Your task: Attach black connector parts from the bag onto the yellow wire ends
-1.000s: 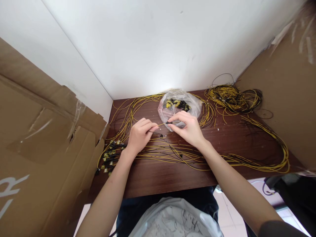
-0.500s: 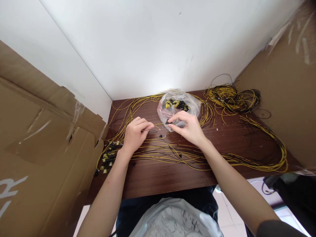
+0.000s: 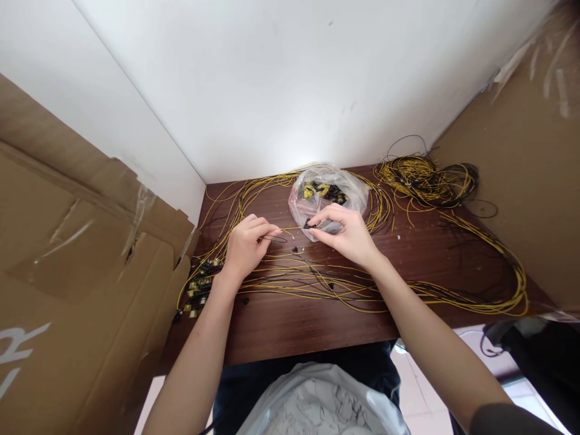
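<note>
My left hand (image 3: 250, 244) is closed, pinching thin yellow and black wires (image 3: 284, 230) between thumb and fingers. A yellow wire runs from it across to a small black connector (image 3: 307, 223), which my right hand (image 3: 339, 232) pinches between thumb and fingertips. Part of the connector is hidden by the fingers. Just behind my right hand stands an opened clear plastic bag (image 3: 299, 202) with black and yellow parts (image 3: 324, 192) in it. A small loose black piece (image 3: 295, 249) lies on the table below the gap between my hands.
Long yellow and black wires (image 3: 290, 290) run across the brown table (image 3: 290, 332). Metal-and-black ends (image 3: 199, 287) cluster at left. A tangled wire bundle (image 3: 417, 175) lies back right. Cardboard (image 3: 90, 260) flanks the left side. A white bag (image 3: 326, 399) sits at my lap.
My left hand has shifted very slightly left, with the wires still in it. My right hand stays nearly in place on the connector.
</note>
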{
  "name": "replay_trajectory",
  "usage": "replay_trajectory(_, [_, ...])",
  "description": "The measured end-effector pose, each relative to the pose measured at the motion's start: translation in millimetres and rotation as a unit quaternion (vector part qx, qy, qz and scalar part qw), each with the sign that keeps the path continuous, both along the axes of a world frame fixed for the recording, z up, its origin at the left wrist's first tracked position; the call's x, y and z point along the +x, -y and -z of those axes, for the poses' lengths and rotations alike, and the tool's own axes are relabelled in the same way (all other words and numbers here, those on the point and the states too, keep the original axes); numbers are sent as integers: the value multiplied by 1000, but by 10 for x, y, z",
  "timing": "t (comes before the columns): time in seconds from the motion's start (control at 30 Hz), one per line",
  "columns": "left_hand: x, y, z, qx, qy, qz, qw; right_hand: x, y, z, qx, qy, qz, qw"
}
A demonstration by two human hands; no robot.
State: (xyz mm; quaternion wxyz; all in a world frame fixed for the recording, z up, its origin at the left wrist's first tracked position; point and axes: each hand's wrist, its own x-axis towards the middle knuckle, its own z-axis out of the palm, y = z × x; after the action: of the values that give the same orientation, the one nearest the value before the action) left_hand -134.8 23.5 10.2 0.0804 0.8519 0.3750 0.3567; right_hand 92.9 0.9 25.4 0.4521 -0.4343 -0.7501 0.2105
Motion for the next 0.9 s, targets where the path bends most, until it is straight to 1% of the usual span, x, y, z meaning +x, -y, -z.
replay_trajectory(0.17, [-17, -16, 2, 0, -6, 4, 1000, 16, 0, -13, -4, 5, -1, 1000])
replay_trajectory(0.33, [-61, -29, -8, -3, -9, -13, 1000, 56, 2, -36, -12, -9, 25, 1000])
replay_trajectory(0.53, [-65, -18, -26, -8, -5, -22, 1000, 66, 2, -42, -13, -12, 17, 1000])
replay_trajectory(0.9, [-85, -28, -24, 4, -14, -24, 1000, 64, -10, 5, -30, -34, 23, 999])
